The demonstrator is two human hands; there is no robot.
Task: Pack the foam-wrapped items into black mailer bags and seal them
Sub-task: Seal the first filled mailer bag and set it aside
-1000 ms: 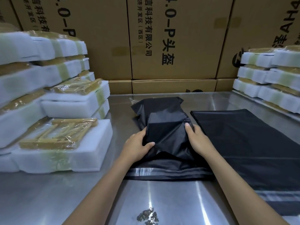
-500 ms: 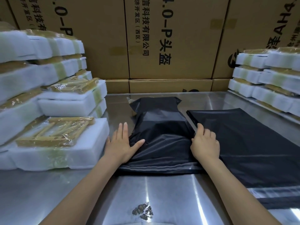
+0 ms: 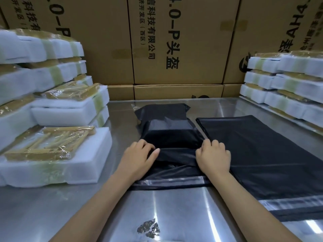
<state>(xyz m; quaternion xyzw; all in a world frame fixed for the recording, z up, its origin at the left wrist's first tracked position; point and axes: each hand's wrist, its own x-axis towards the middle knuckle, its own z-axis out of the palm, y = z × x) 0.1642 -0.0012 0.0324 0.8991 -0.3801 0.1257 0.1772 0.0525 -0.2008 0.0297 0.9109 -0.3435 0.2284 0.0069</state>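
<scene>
On my far left, stacks of foam-wrapped items (image 3: 52,151) sit on the steel table (image 3: 174,215), the nearest one showing a yellowish frame under clear film; the stacks are cut off by the left edge. Half a second ago my left hand (image 3: 138,158) lay flat with fingers spread beside the bag; now its fingers are curled, gripping the loose black plastic at the left edge of the filled mailer bag (image 3: 167,135). That bag lies in the middle of the table, its long axis running away from me, closed end toward the cardboard boxes (image 3: 174,41) and open end, with its pale adhesive strip (image 3: 173,180), pointing at me. The contents are hidden inside; only a boxy bulge shows. My right hand (image 3: 213,158) has gone from a loose rest to a curled grip on the bag's right edge, and a fold of plastic now crosses between both hands. My fingertips are tucked into the plastic and hard to see. Just right lies a flat empty mailer bag (image 3: 262,154), cut off at the frame edge. Far right, more foam-wrapped stacks (image 3: 283,84) stand partly out of view.
</scene>
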